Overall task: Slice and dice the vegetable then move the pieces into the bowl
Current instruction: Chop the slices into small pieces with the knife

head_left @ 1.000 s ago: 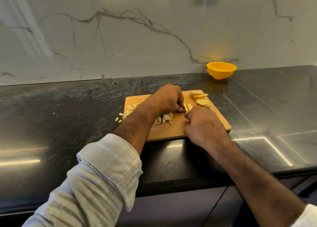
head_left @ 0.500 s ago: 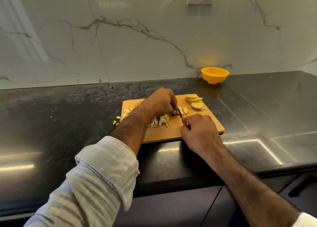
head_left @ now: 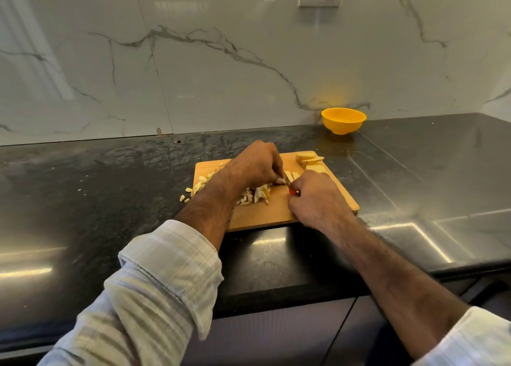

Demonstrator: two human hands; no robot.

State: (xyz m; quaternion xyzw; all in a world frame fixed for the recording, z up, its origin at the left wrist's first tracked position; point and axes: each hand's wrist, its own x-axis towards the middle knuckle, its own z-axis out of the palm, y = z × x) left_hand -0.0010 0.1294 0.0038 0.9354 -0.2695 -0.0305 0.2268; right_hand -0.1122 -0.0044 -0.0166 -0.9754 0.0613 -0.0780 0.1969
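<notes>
hands mid-board — left (head_left: 258, 164) pinching strips (head_left: 290, 175), right (head_left: 318, 199) gripping knife (head_left: 293, 191) — board (head_left: 265, 216) overhanging counter (head_left: 110, 177) edge.

The knife (head_left: 291, 187) is almost wholly hidden inside the right hand (head_left: 318, 199). Beside the knife, diced pieces (head_left: 255, 195) are partly covered by the left hand (head_left: 255, 165)

The bowl (head_left: 343, 120) is looking bright yellow. The cutting board (head_left: 260, 214) is showing light brown wood. The wall (head_left: 193, 61), at 12 o'clock, is showing white with grey lines. The sleeve (head_left: 154, 291) is showing pale stripes.
</notes>
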